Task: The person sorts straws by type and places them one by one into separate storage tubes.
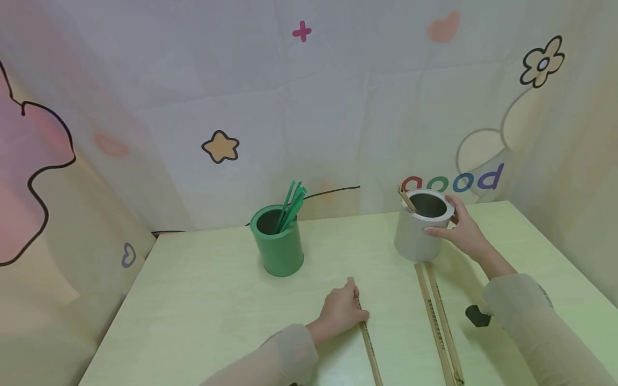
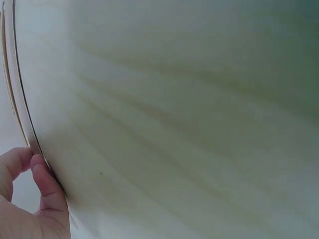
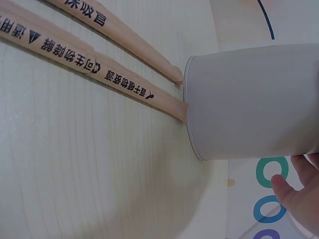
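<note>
My left hand (image 1: 340,310) pinches a paper-wrapped straw (image 1: 370,351) near its far end; thumb and fingertips meet on the brown wrapper in the left wrist view too. With my right hand (image 1: 462,228) I hold a grey cup (image 1: 416,238) by its right side, fingers at the rim and thumb across the front wall. Brown thin sticks (image 1: 406,198) lean out of that cup's left side. Two more wrapped straws (image 1: 438,321) lie side by side on the table, their far ends right at the cup's base. Dark printing runs along the wrappers (image 3: 127,82).
A green cup (image 1: 280,254) holding several green sticks (image 1: 292,209) stands left of centre at the back. The pale wooden table (image 1: 193,311) meets a printed cloth backdrop (image 1: 328,123) behind and at both sides. A dark angular piece (image 1: 478,316) shows beside my right cuff.
</note>
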Demonstrator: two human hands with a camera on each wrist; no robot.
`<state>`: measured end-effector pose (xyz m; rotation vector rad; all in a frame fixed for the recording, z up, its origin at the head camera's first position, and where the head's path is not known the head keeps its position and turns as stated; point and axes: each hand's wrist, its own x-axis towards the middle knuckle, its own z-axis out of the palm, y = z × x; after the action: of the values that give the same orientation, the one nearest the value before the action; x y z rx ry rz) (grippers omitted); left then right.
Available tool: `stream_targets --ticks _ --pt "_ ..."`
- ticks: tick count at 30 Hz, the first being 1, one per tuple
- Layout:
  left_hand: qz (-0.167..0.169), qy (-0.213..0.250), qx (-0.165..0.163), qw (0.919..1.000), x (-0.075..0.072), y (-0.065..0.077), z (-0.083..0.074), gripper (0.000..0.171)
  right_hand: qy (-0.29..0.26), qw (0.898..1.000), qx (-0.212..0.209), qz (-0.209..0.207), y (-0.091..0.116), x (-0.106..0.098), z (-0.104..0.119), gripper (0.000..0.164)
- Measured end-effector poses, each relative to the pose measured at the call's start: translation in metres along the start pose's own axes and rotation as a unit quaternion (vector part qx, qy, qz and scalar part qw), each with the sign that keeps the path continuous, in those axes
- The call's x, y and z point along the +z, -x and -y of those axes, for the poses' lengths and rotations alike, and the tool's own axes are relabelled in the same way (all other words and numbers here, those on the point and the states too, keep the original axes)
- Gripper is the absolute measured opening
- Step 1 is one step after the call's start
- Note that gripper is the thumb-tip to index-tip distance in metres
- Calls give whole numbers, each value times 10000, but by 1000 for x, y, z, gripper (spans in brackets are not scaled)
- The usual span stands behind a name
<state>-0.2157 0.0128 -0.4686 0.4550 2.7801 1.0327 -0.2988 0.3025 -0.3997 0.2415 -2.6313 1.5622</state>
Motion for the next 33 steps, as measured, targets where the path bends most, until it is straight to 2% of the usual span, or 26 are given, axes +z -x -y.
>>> stream_targets --ticks 10,19,24,29,33 --pt "7 -90 -175 9998 -1 0 -4 32 -10 10000 4 -28 -1 -1 -2 97" --pt "149 137 -420 9989 -6 1 -3 32 65 10000 1 -53 0 -1 -1 97" --pt "290 728 -350 9963 -10 0 -3 18 94 9999 14 -47 0 -1 0 97" --pt "473 1601 -241 9857 -17 -3 -9 14 97 9999 20 -41 0 -1 0 97" --pt "492 2113 -129 9761 -25 -5 -16 13 81 10000 -4 -43 0 0 0 97"
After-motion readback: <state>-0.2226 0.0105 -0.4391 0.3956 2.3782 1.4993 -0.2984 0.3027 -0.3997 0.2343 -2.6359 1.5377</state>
